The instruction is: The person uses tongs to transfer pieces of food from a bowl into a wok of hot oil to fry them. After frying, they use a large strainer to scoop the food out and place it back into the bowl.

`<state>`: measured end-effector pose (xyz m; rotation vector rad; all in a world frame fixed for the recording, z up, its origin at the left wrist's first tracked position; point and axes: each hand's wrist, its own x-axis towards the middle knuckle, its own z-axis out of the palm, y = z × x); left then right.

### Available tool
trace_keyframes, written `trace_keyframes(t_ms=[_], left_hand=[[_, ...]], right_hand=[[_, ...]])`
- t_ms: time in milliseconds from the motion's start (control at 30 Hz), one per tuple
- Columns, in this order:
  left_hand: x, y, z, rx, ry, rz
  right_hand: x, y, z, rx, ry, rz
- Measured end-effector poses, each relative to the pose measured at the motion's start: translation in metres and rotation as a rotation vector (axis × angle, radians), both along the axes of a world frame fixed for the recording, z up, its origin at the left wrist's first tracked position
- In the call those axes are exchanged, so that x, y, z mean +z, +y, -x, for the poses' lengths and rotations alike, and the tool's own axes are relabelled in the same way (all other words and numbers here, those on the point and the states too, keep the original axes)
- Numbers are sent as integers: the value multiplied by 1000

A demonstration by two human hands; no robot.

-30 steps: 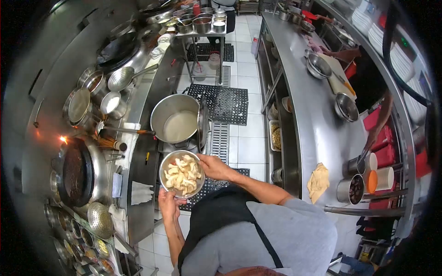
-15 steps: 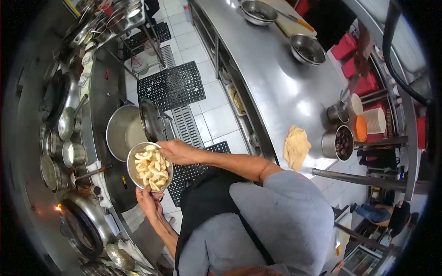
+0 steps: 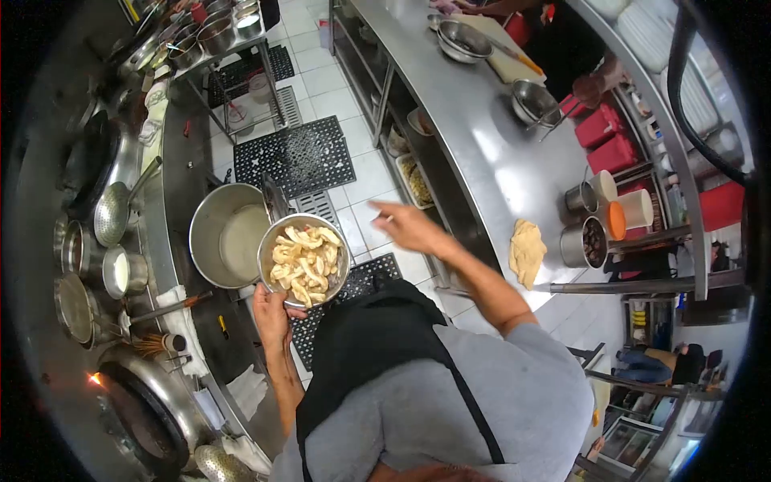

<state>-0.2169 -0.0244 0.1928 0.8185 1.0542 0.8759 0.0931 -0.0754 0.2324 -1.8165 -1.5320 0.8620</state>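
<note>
My left hand grips the near left rim of a metal bowl. Pale, curved pieces of food fill the bowl. My right hand hovers to the right of the bowl, apart from it, its fingers drawn together and slightly blurred. A small pale spot shows at those fingers, too small to name. Just left of the bowl stands a large, deep metal pot, pale at the bottom. A dark lid stands on edge by the pot's far right side, partly hidden by the bowl.
A steel counter on the right bears a lump of dough, a container of dark pieces and metal bowls. On the left, a wok sits near a flame. Black mats lie on the floor.
My right hand has let go of the bowl and moved right. The bowl, held by my left hand, has shifted right, uncovering more of the pot.
</note>
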Motion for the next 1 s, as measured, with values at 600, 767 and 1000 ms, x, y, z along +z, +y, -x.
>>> trace_keyframes(t_ms=[600,767,1000], left_hand=[[-10,-36,-10,233,-34,60],[-5,-61,-10,370,-9,50],[3,-98,-14,507,-34,52]], right_hand=[[77,-60,-438,-82,-2089,75],[84,-26,-438,-170,-1888,35],[65,42,-327,22,-1346,-204]])
